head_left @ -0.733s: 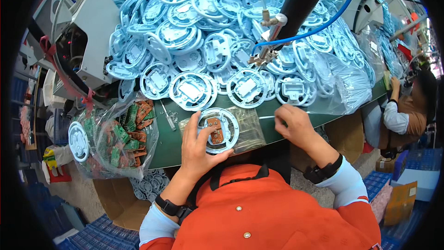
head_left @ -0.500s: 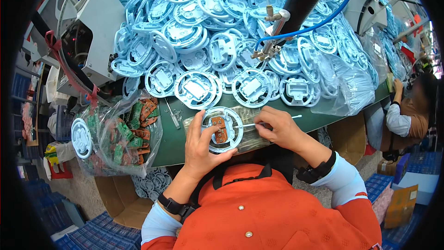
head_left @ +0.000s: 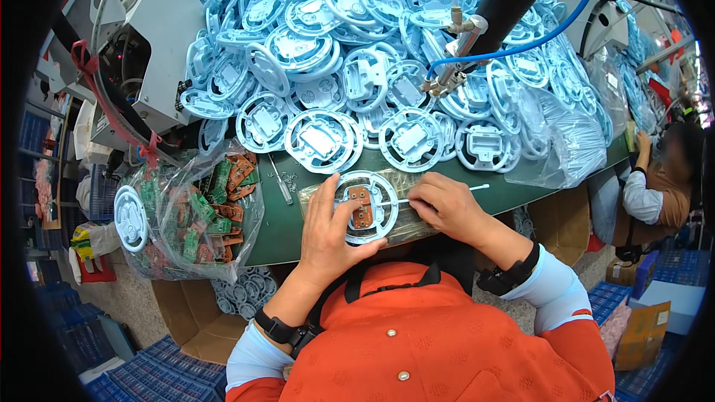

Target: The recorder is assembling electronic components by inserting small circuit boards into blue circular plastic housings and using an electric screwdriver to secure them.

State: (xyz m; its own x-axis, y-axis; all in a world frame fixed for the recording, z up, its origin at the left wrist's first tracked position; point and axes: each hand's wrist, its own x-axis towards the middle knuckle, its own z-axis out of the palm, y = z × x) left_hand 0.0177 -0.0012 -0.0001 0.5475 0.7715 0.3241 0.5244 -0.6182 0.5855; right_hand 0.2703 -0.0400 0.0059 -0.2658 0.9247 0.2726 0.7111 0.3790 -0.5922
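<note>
A light blue plastic toy steering wheel (head_left: pixel 388 192) lies on a clear plastic-covered pad (head_left: pixel 413 229) at the table's front edge. A brown circuit board (head_left: pixel 361 208) sits in its hub. My left hand (head_left: pixel 328 231) is closed on the wheel's left side, one finger reaching to the board. My right hand (head_left: pixel 447 207) pinches a thin white stick (head_left: pixel 477 187), just right of the wheel. The stick runs from the wheel's right side, under my fingers, and out beyond them. Its exact kind is unclear.
Many similar blue wheels (head_left: pixel 298 52) are heaped at the back. A clear bag of green and brown circuit boards (head_left: pixel 216 216) lies left, beside a screwdriver (head_left: pixel 281 182) and small screws. A black arm with metal fittings (head_left: pixel 450 74) hangs overhead. Another person (head_left: pixel 655 186) sits at far right.
The whole view has shifted slightly. My right hand has come a little closer to the wheel; my left hand keeps its hold.
</note>
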